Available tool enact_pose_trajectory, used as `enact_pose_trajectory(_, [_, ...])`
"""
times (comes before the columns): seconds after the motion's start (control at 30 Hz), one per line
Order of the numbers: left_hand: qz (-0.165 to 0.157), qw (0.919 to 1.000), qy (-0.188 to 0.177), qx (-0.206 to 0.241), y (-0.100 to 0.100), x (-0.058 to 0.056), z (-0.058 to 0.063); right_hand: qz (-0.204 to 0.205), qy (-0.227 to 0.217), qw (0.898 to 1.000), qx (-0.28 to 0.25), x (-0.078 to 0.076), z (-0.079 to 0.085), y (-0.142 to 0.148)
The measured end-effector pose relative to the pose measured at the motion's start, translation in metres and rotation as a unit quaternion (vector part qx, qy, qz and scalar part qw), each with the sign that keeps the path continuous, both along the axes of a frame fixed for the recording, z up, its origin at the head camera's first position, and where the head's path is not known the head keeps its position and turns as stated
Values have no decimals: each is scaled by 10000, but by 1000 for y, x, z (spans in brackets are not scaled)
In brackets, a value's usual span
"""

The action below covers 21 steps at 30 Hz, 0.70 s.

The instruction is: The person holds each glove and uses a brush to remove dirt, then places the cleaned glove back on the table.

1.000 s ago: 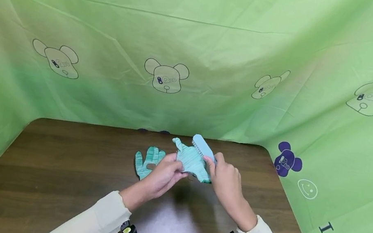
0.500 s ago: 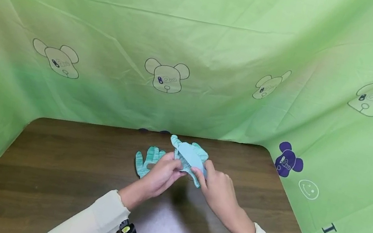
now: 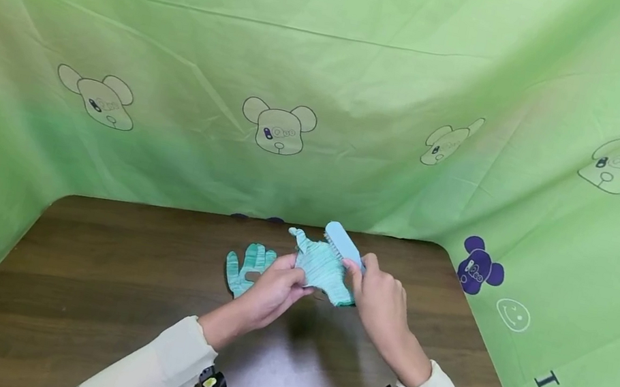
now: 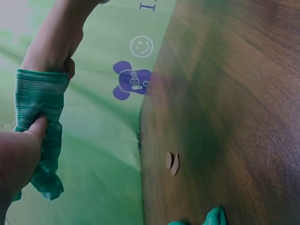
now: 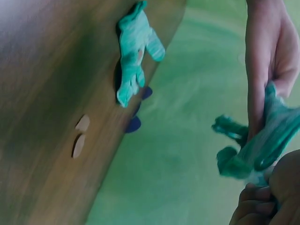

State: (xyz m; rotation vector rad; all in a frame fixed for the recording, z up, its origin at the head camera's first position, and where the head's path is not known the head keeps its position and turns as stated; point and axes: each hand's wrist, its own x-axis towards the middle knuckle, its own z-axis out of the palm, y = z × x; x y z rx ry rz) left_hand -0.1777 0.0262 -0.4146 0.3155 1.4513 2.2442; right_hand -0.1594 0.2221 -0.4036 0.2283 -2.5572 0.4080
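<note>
A green striped knit glove (image 3: 319, 266) is raised above the table, and my left hand (image 3: 274, 290) pinches it near its left edge. My right hand (image 3: 382, 303) grips a light-blue scrub brush (image 3: 342, 241) by its near end. The brush slants across the upper right part of the glove, bristles facing down and left. In the head view I cannot tell how firmly they touch it. In the left wrist view the held glove (image 4: 42, 101) hangs with the thumb across it. The brush is mostly hidden in the right wrist view.
Flat on the wooden table (image 3: 102, 274) lies a second green glove (image 3: 257, 255) with a brown piece (image 3: 252, 275) on it. Two small brown oval pieces (image 5: 78, 146) lie on the tabletop. A green printed curtain (image 3: 179, 157) surrounds the table on the back and sides.
The brush swept down and left over the held glove half a second ago. Now the right hand has it back at the upper right. The left hand stays almost still.
</note>
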Motion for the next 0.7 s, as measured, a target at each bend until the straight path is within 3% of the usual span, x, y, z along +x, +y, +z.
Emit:
enact_pose_trajectory(0.17, [16, 9999, -64, 114, -1, 1, -1, -85, -289, 9990, -315, 2, 5, 2])
enact_pose_trajectory(0.27, [-44, 9996, -38, 282, -3, -1, -2, 397, -320, 9983, -291, 10, 6, -3])
enact_pose_trajectory(0.4, [-76, 9990, 26, 451, -5, -3, -3, 1033, 3, 9944, 229, 20, 4, -12])
enact_pose_trajectory(0.53, [-91, 9990, 21, 429, -7, -3, -2, 790, 476, 9944, 519, 16, -1, -13])
enact_pose_trajectory(0.7, [-142, 9992, -51, 380, -7, -1, -1, 451, 530, 9966, 435, 9, -5, -9])
